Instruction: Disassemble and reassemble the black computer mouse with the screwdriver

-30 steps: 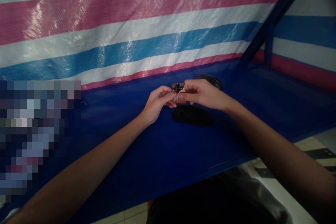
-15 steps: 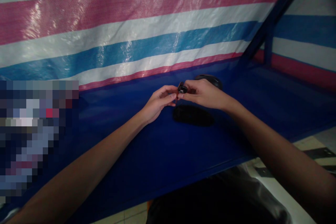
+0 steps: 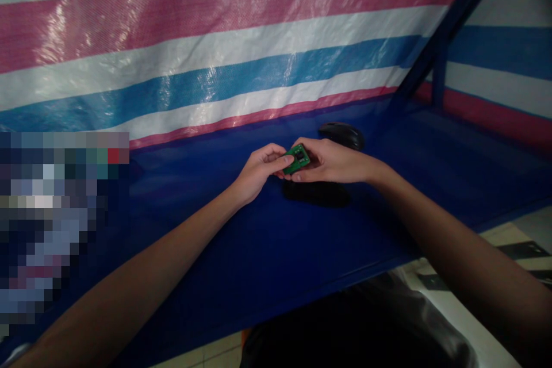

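Note:
Above the blue table surface, my left hand (image 3: 257, 171) pinches a small green circuit board (image 3: 303, 154), its thumb lying over the near left part. The board is tilted so its face with a black square component shows. My right hand (image 3: 334, 161) curls around the board's right end, index finger at the far edge and thumb at the near edge; its other fingertips are hidden. Just behind my right hand rests a black, rounded piece like a computer mouse (image 3: 345, 133). Below my hands lies a flat, dark oblong piece (image 3: 317, 194), partly covered by my right hand.
The blue table (image 3: 241, 259) ends at a near edge above my dark-clothed lap (image 3: 345, 328). A striped plastic sheet (image 3: 215, 29) hangs along the back, with a dark frame post (image 3: 457, 17) at right. A blurred-out area (image 3: 47, 224) covers the left side.
The board has turned from edge-on, with a black round part showing, to its green face toward me. My right hand has shifted slightly down, uncovering more of the mouse-like piece.

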`<state>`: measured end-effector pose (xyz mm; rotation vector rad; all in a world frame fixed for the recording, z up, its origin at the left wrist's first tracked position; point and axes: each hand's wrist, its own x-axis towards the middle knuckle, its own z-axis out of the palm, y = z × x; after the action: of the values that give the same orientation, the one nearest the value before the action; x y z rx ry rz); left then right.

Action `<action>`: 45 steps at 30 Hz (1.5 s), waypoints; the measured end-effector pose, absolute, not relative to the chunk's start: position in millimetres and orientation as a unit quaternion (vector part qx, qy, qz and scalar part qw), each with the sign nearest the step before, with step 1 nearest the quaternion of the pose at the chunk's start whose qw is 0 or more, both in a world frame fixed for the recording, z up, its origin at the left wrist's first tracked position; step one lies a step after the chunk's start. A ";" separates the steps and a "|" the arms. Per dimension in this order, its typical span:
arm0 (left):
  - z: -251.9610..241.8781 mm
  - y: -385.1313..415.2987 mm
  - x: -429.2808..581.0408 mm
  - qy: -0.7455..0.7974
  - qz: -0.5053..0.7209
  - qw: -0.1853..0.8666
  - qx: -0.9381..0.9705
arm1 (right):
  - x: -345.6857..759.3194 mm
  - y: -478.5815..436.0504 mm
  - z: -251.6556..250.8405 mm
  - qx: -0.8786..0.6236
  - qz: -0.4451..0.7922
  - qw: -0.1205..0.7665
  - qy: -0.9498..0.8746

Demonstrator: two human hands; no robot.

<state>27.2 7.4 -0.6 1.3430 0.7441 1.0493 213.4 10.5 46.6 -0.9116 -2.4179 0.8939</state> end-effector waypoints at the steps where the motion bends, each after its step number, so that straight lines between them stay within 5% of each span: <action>1: -0.1 7.1 27.4 0.324 0.457 0.598 0.573 | 213.3 10.2 46.8 -0.329 0.315 0.200 -0.868; 16: 0.3 11.4 22.7 0.291 0.486 0.670 0.480 | 215.3 18.4 38.5 -0.297 0.274 0.286 -0.869; 30: 1.6 9.3 26.1 0.342 0.516 0.631 0.468 | 215.1 15.8 43.4 -0.295 0.265 0.240 -0.886; 45: 0.2 9.6 24.3 0.336 0.445 0.642 0.526 | 212.7 12.9 46.5 -0.298 0.283 0.298 -0.862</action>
<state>24.3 9.6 0.2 1.1980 0.7654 1.0141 212.7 12.9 46.5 -0.7916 -2.2907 0.7511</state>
